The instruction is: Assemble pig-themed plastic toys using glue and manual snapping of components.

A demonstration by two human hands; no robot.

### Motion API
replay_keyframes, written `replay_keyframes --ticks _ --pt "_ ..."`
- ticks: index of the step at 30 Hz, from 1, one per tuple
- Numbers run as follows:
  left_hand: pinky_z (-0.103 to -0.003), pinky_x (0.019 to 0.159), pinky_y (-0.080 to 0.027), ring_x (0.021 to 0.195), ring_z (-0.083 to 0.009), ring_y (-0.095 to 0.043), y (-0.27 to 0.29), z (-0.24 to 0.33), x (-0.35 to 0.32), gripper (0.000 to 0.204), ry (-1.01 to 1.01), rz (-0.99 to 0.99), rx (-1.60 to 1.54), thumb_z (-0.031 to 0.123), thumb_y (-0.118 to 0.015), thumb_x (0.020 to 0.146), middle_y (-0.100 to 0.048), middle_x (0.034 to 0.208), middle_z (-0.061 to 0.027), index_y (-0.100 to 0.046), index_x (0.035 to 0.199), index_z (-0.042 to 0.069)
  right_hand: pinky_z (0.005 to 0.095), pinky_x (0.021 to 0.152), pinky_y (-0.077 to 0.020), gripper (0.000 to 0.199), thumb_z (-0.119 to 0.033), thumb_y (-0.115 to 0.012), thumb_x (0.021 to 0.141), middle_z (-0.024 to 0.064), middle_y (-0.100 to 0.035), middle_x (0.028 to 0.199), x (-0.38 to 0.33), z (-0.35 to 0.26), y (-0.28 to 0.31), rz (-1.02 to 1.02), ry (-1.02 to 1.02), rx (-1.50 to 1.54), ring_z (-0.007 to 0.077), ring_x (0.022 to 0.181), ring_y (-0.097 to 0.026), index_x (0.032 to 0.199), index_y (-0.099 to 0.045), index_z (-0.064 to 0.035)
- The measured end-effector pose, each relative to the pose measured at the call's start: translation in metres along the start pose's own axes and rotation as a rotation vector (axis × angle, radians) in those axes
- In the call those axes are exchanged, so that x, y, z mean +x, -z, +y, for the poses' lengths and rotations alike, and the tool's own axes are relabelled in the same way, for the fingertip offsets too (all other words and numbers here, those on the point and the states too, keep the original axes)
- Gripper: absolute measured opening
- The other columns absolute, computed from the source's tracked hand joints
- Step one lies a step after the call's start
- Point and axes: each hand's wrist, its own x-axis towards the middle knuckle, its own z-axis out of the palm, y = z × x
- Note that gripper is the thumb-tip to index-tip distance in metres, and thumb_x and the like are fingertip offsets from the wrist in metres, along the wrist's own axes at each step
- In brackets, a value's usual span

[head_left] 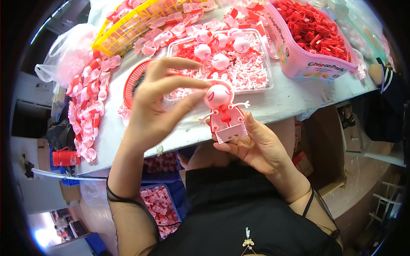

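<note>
In front of me, over the table's near edge, my right hand (262,147) grips a small pink toy figure (225,117) by its lower body. The figure has thin white arms with pale hands, red parts in its open middle and a light pink flap at the bottom. On top sits a round pink head (218,94) with a curved dark pink line. From the left, my left hand (156,102) pinches the side of this head between thumb and forefinger; its other fingers are bent and raised. Beyond lies a clear plastic tray (267,85) with small white and red pieces and several loose round heads (221,61).
A pink tub (318,70) of red pieces stands at the right. Behind the left hand is a red round basket (128,87). Pink and red shells (87,100) heap along the left beside a plastic bag (70,53); a yellow basket (128,25) stands farther back. Below the table is a blue crate (175,205).
</note>
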Motion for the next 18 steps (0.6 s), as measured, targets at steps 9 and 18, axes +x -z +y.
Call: replay_keyframes --ticks 9,18 --pt "-0.028 0.088 -0.041 0.095 -0.0155 -0.057 -0.006 -0.058 0.01 0.011 0.156 0.159 0.159 0.009 -0.064 0.085 -0.065 0.092 -0.0067 -0.069 0.091 0.001 0.0466 0.096 -0.0485 0.049 -0.028 -0.049 0.097 0.0196 -0.047 0.132 -0.015 -0.026 0.024 0.026 0.265 -0.053 0.0331 0.12 -0.05 0.135 -0.035 -0.0006" --pt "-0.032 0.077 -0.043 0.084 -0.0206 -0.055 -0.036 -0.041 0.04 0.011 -0.057 0.009 0.227 0.007 -0.07 0.077 -0.061 0.082 -0.0053 -0.069 0.088 0.005 0.0467 0.096 -0.0485 0.056 -0.026 -0.056 0.093 0.0206 -0.048 0.13 -0.024 -0.041 0.033 0.056 0.452 -0.069 0.037 0.119 -0.05 0.135 -0.033 0.0014"
